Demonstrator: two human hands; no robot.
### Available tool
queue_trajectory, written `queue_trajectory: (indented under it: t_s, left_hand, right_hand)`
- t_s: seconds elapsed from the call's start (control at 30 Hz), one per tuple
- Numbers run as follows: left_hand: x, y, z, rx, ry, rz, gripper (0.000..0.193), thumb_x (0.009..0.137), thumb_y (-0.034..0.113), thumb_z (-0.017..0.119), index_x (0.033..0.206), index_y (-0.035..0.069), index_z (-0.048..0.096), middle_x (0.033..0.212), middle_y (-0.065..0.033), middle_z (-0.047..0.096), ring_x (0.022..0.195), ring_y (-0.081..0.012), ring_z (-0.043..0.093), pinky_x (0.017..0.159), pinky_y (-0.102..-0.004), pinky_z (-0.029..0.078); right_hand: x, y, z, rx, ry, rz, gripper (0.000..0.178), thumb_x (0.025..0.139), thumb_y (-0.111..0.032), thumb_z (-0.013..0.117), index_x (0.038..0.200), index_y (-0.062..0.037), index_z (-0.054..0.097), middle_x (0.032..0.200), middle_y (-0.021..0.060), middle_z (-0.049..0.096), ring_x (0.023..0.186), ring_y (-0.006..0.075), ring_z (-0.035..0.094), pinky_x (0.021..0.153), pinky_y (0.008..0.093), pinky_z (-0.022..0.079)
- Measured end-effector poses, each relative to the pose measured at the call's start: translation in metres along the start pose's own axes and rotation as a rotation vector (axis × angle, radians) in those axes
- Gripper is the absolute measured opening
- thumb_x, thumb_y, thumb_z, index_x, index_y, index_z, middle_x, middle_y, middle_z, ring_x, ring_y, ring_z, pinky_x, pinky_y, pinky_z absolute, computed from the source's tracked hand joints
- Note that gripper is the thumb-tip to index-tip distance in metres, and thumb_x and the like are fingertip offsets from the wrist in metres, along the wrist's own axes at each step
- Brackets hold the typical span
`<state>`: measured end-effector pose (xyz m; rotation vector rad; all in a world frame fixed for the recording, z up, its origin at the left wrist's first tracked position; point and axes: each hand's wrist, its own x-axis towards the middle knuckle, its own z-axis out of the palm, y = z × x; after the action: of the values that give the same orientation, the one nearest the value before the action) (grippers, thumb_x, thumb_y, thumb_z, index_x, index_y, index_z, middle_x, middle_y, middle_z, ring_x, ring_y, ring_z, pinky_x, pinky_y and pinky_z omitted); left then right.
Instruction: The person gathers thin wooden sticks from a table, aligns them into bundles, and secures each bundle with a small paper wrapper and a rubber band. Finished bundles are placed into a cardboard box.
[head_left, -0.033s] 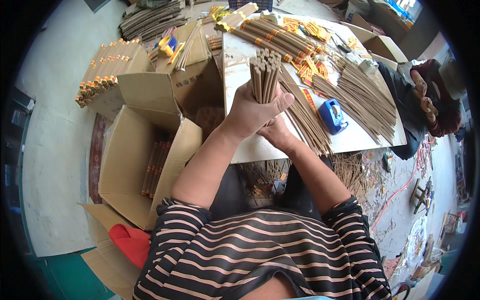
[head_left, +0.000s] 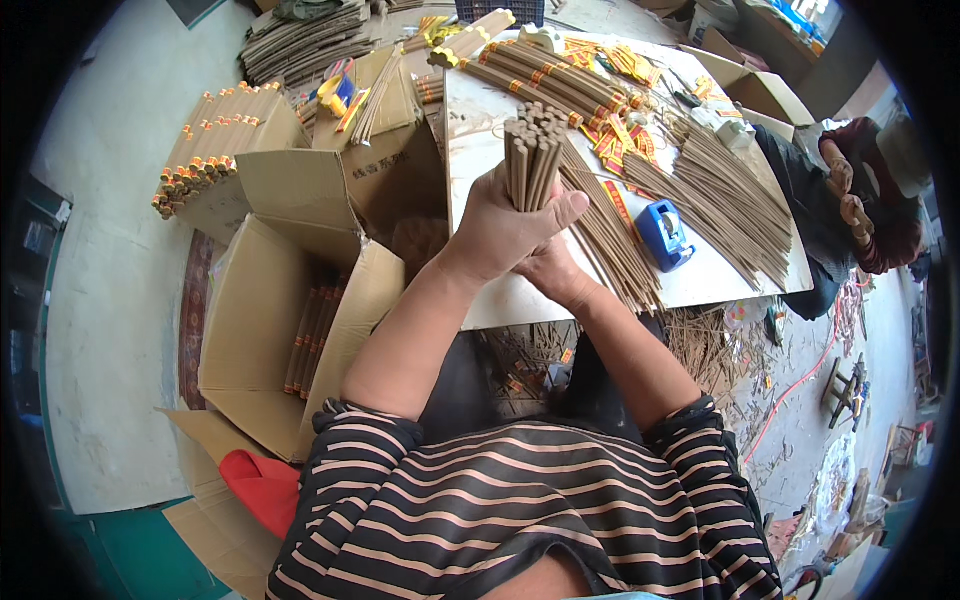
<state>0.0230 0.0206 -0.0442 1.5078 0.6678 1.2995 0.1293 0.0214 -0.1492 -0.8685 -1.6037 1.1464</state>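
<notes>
Two bare hands meet over the near edge of the white table (head_left: 500, 300) from where I stand, a bundle of brown sticks (head_left: 533, 155) upright between them. The left hand (head_left: 497, 228) is curled firmly round it, thumb across the front; the right hand (head_left: 552, 268) sits just below, its fingers too hidden for me to tell their grip. Loose sticks (head_left: 608, 235) lie beside them, near a blue tape dispenser (head_left: 664, 236)

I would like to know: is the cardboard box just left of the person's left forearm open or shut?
Open: the top of the cardboard box is uncovered, and brown bundles are visible inside.
</notes>
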Motion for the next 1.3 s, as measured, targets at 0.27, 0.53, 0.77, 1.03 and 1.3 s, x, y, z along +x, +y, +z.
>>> queue_trajectory:
  t_s: [0.27,0.53,0.77,1.03,1.3]
  left_hand:
    - [0.007,0.000,0.006,0.057,-0.026,0.018,0.026,0.078,0.012,0.071,0.067,0.007,0.049,0.059,0.0037,0.049,0.052,-0.0045,0.045,0.048,-0.0201,0.038]
    - [0.004,0.008,-0.008,-0.185,0.006,-0.038,0.016,0.083,0.006,0.062,0.078,0.006,0.047,0.058,-0.0013,0.047,0.047,-0.0119,0.049,0.045,-0.0248,0.042]
    - [0.010,0.047,-0.030,-0.571,0.169,-0.067,0.025,0.086,0.027,0.062,0.071,0.012,0.049,0.056,0.0016,0.044,0.047,-0.0102,0.044,0.044,-0.0241,0.036]
    - [0.003,0.039,-0.036,-0.779,0.020,-0.193,0.026,0.088,0.027,0.059,0.069,0.012,0.049,0.055,0.0025,0.044,0.045,-0.0086,0.042,0.043,-0.0234,0.034]
    - [-0.008,0.050,-0.034,-0.760,0.030,-0.171,0.026,0.087,0.025,0.060,0.069,0.013,0.047,0.052,0.0030,0.043,0.042,-0.0087,0.040,0.040,-0.0244,0.033]
  right_hand:
    - [0.002,-0.010,-0.014,0.101,-0.147,0.218,0.031,0.083,-0.016,0.065,0.110,-0.0029,0.056,0.100,0.0043,0.061,0.095,0.0126,0.052,0.086,0.0287,0.043]
    - [-0.007,-0.030,-0.011,-0.172,-0.151,0.347,0.033,0.080,-0.028,0.067,0.097,-0.0016,0.055,0.079,0.0096,0.060,0.074,0.0164,0.053,0.073,0.0324,0.045]
    - [-0.043,-0.087,-0.004,-0.080,-0.139,0.547,0.026,0.079,-0.023,0.069,0.078,-0.0049,0.051,0.057,0.0012,0.050,0.040,0.0070,0.043,0.036,0.0207,0.034]
    - [-0.083,-0.101,0.006,0.150,-0.205,0.605,0.021,0.082,-0.017,0.065,0.080,-0.0003,0.053,0.053,0.0021,0.049,0.040,0.0094,0.045,0.037,0.0232,0.036]
    - [-0.092,-0.116,0.004,0.173,-0.338,0.656,0.023,0.080,-0.018,0.063,0.083,0.0037,0.055,0.060,0.0057,0.055,0.052,0.0188,0.055,0.053,0.0321,0.045]
